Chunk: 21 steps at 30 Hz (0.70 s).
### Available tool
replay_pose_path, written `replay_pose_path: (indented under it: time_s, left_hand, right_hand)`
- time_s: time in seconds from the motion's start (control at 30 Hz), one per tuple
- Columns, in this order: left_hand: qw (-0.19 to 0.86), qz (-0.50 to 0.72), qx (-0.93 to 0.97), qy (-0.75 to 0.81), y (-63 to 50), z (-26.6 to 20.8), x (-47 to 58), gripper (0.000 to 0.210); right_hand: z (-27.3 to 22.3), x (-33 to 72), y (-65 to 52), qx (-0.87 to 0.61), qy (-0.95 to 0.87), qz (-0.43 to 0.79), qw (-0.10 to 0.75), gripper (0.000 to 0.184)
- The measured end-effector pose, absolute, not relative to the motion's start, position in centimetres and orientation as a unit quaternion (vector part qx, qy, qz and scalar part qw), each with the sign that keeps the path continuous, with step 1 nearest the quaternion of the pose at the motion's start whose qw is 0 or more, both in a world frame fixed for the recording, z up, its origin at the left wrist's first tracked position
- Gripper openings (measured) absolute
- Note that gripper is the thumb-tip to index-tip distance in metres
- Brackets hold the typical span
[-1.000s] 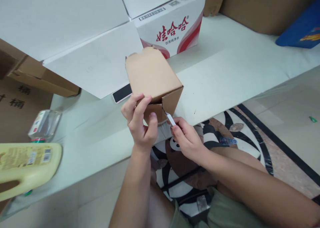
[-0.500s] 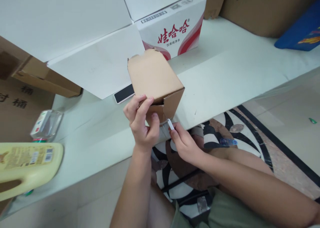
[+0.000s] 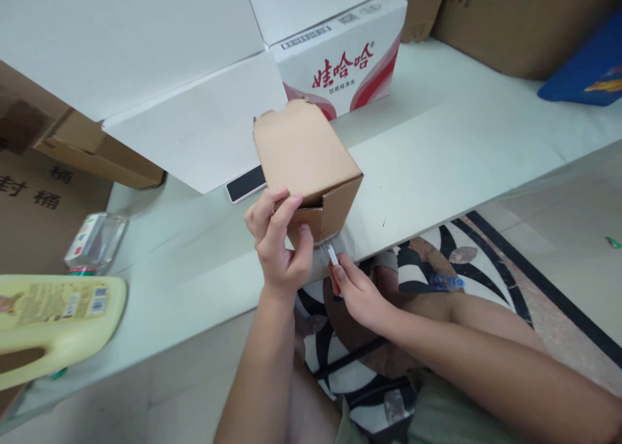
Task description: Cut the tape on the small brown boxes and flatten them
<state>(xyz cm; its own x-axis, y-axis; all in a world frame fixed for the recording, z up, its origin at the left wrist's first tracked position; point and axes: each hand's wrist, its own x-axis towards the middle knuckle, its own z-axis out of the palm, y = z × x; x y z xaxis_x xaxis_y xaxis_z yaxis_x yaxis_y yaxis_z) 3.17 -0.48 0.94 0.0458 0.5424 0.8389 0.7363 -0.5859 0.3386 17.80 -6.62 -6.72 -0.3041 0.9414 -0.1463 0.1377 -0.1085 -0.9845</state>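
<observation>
A small brown cardboard box (image 3: pixel 308 146) stands tilted on the pale-covered surface, with its flap end facing me. My left hand (image 3: pixel 282 243) grips the box at the near end, fingers over the top edge and thumb on the front flap. Below the box's lower right corner, my right hand (image 3: pixel 359 292) is closed around a slim white utility knife (image 3: pixel 332 255). The knife's thin dark tip points up at the bottom of the front seam; whether it touches the cardboard I cannot tell. The inside of the box is hidden.
Behind the box stand a white carton with red lettering (image 3: pixel 345 68) and larger white boxes (image 3: pixel 194 126). A black-screened phone-like object (image 3: pixel 244 183) lies to its left. Further left are a clear bottle (image 3: pixel 97 240) and a yellow jug (image 3: pixel 63 327). The surface's front edge runs below.
My right hand and the utility knife have moved slightly down, drawing back from the seam. My left hand keeps its grip on the box. The whole view has shifted a little.
</observation>
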Motion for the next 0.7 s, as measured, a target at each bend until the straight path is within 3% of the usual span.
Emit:
replay_pose_path:
  time_s: [0.17, 0.7]
  left_hand:
    - [0.091, -0.528, -0.717, -0.446, -0.6, 1.0, 3.2, 0.044]
    - [0.104, -0.528, -0.719, -0.440, -0.4, 0.8, 3.1, 0.045]
  right_hand:
    - [-7.7, 17.4, -6.7, -0.477, -0.545, 0.598, 0.343, 0.043]
    - [-5.9, 18.5, -6.0, -0.493, -0.595, 0.590, 0.235, 0.032]
